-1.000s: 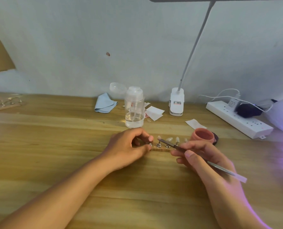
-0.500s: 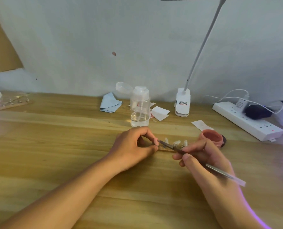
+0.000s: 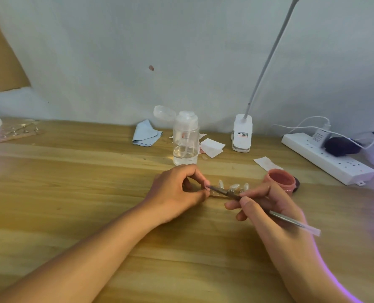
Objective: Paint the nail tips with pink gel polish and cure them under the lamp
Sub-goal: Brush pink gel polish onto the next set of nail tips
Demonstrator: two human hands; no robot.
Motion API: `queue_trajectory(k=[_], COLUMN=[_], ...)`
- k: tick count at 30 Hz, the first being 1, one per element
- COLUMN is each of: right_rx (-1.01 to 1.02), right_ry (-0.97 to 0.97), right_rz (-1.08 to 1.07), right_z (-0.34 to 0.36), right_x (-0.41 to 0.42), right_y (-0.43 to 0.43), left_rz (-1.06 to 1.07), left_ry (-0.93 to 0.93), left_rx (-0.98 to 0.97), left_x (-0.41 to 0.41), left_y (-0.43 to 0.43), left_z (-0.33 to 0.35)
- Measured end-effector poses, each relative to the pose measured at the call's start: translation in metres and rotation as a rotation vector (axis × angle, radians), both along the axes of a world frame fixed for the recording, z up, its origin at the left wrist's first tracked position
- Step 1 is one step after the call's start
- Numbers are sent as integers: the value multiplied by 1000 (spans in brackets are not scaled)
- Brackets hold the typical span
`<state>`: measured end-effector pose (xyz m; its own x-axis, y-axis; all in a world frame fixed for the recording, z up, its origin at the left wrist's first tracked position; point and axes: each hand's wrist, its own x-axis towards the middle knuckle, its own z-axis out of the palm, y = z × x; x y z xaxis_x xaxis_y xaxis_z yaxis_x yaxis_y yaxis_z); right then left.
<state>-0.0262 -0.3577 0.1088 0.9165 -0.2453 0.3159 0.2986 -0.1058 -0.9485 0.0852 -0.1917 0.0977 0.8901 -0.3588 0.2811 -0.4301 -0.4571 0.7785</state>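
Observation:
A small wooden strip with clear nail tips (image 3: 234,186) on pegs lies in the middle of the wooden table (image 3: 72,193). My left hand (image 3: 177,191) pinches the strip's left end, hiding the tip there. My right hand (image 3: 266,204) grips a thin metal brush (image 3: 286,219) like a pen. Its front end reaches left across the tips to my left fingertips. An open pot of pink gel polish (image 3: 281,179) stands just right of the strip. A purple glow falls on the table's right edge; the lamp itself is out of view.
A clear pump bottle (image 3: 185,138) with liquid stands behind my hands, with a blue cloth (image 3: 145,133) and paper wipes (image 3: 211,147). A clip lamp's base (image 3: 242,133) and a white power strip (image 3: 328,158) sit at the back right. Another strip of tips (image 3: 11,133) lies far left.
The view has drifted left and down a little. My left fingers closed in over the strip's left end, and the brush tip slid left to meet them.

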Motion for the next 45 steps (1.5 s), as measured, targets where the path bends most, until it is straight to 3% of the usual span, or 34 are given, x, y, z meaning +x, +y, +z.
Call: queue_trajectory(k=[45], right_rx=[-10], right_ry=[1], right_rz=[-65], right_z=[0], right_x=[0], right_y=[-3], left_rz=[-18], left_ry=[8], left_rx=[4], left_x=[-3], left_y=[-1], left_z=[3])
